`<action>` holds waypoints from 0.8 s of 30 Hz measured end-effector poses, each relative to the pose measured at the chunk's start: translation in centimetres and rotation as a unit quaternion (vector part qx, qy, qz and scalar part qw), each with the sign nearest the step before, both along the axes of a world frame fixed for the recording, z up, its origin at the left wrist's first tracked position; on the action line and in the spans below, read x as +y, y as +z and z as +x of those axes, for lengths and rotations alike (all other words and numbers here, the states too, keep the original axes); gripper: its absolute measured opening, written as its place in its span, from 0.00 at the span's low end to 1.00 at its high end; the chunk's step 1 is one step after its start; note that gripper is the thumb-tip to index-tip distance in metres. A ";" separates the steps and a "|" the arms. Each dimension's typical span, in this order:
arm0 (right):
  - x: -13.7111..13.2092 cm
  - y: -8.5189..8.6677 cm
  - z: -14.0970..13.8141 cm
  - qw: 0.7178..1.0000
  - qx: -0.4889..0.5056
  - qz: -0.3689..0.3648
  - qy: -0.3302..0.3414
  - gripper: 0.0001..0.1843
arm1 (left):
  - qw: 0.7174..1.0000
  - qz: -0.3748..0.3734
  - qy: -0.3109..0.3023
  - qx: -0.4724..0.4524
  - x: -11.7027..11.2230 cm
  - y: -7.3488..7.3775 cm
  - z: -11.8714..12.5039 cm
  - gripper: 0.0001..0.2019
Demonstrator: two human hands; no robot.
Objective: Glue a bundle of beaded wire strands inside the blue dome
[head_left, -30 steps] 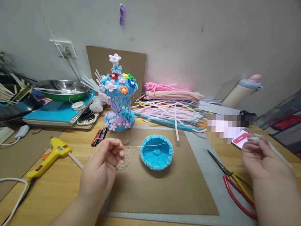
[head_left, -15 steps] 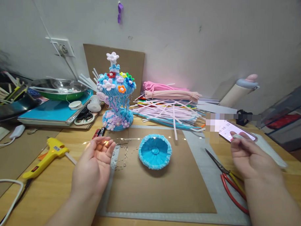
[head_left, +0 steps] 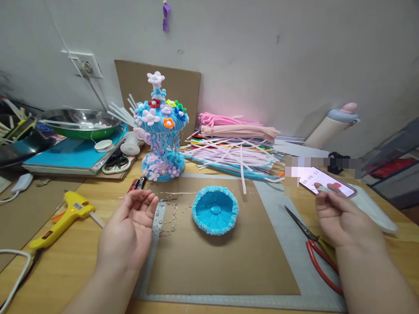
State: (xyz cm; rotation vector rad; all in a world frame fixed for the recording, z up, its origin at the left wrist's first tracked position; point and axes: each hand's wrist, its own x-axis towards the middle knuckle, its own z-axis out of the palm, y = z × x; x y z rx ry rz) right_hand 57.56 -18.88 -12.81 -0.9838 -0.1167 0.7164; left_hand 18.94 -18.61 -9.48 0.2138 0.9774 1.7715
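My left hand (head_left: 127, 229) hovers palm up over the left edge of the brown cardboard mat (head_left: 226, 267), fingers loosely spread. A thin wire runs past its fingertips, and a clear bead strand (head_left: 166, 218) lies just to the right of them. A round blue pipe-cleaner dish (head_left: 215, 215) sits on the mat between my hands. My right hand (head_left: 340, 216) reaches toward a phone (head_left: 328, 181) at the right; one fingertip with a white wrap touches its lit screen. I see nothing held in either hand.
A blue flower-covered pipe-cleaner tower (head_left: 161, 132) stands behind the mat. Piled pipe cleaners (head_left: 235, 144) lie at the back. A yellow glue gun (head_left: 65, 216) rests left, red-handled scissors (head_left: 318, 248) right. A metal bowl (head_left: 82, 123) sits on blue folders far left.
My left hand has opened from a pinch on the wire and turned palm up. My right hand has moved left to the phone, leaving a white object on the table.
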 end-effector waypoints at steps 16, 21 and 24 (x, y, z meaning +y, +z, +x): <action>-0.1 0.0 -0.1 1.000 -0.026 0.012 -0.004 0.16 | 1.000 -0.003 -0.004 0.010 0.0 0.3 0.1 0.17; 0.0 0.0 0.0 0.999 -0.047 0.024 -0.010 0.15 | 1.000 -0.002 -0.002 0.009 0.0 0.4 0.2 0.17; -0.1 -0.1 -0.1 0.998 -0.060 0.028 -0.011 0.15 | 1.000 -0.003 -0.001 0.009 -0.1 0.3 0.2 0.17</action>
